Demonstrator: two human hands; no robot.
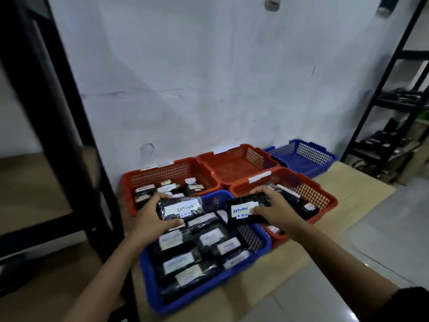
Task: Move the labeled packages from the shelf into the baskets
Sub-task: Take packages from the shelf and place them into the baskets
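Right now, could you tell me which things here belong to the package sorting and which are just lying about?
Part of the job:
left hand holding a RETURN package
right hand holding a second RETURN package
near blue basket, full of packages
red baskets
far blue basket

Lying about:
black rack on the right
cardboard sheet under the baskets

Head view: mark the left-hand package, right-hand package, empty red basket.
left-hand package (180, 208): head view, on its white label.
right-hand package (241, 209): head view, on its white label.
empty red basket (234, 168): head view, on its bare floor.
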